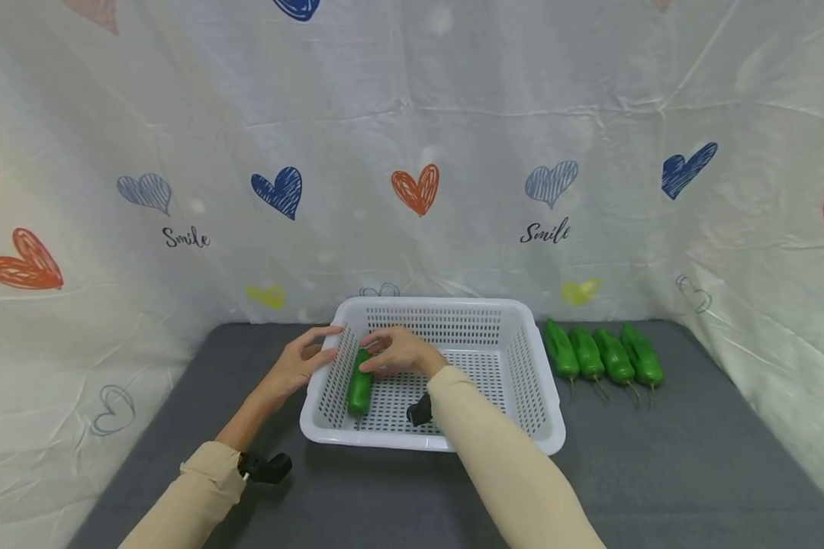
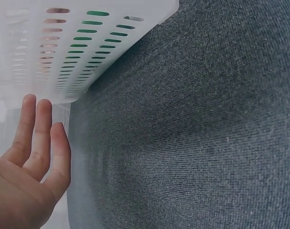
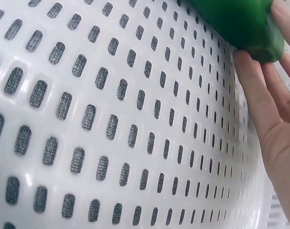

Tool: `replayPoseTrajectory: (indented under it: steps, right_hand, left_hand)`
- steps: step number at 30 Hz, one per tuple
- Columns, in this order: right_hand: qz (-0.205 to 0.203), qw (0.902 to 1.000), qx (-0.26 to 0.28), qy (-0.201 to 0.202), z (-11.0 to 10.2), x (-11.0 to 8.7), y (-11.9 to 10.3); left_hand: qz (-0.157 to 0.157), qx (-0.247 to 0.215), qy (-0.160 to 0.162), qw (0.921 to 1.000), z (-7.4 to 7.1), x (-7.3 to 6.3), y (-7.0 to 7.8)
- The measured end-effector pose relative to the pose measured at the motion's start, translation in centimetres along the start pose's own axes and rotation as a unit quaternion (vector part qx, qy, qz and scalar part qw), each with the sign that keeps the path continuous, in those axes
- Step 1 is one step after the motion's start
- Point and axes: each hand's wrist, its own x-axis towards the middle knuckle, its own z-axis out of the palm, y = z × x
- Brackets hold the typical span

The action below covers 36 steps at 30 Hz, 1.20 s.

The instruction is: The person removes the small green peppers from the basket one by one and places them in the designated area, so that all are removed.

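A long green pepper [image 1: 359,390] lies lengthwise along the left side inside a white perforated plastic basket [image 1: 556,431]. My right hand [image 1: 403,352] reaches into the basket and holds the pepper's far end. In the right wrist view, thumb and fingers of that hand [image 3: 276,131] touch opposite sides of the pepper's blunt tip [image 3: 238,24]. My left hand [image 1: 297,367] is at the basket's left rim, fingers extended. The left wrist view has this hand [image 2: 27,183] beside the basket's outer wall [image 2: 149,12], its fingertips close to it; contact is unclear. Green shows through the slots.
Several more green peppers [image 1: 613,357] lie in a row right of the basket, thin stems toward me. Under everything is a dark grey cloth-covered table [image 1: 378,496]. A pale curtain [image 1: 357,91] printed with hearts hangs behind the table.
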Motion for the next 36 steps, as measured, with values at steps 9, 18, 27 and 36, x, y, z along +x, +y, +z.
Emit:
replayPoseTrajectory:
  steps: [9, 18, 27, 36]
  right_hand:
    - [0.007, 0.9983, 0.056, -0.01, -0.19, 0.25, 0.16]
    - [0.016, 0.9967, 0.07, -0.039, -0.29, 0.15, 0.13]
    - [0.019, 0.9925, 0.084, -0.087, -0.27, -0.53, -0.37]
    - [-0.008, 0.9924, 0.097, -0.076, -0.67, 0.21, -0.02]
  left_hand:
    - [0.006, -0.003, -0.005, 1.0, -0.14, 0.09, -0.12]
    - [0.004, -0.007, -0.009, 0.9999, -0.17, -0.06, 0.08]
    - [0.007, 0.0, -0.008, 0.9999, -0.15, 0.07, -0.21]
    - [-0.003, -0.002, -0.004, 1.0, -0.14, 0.19, -0.44]
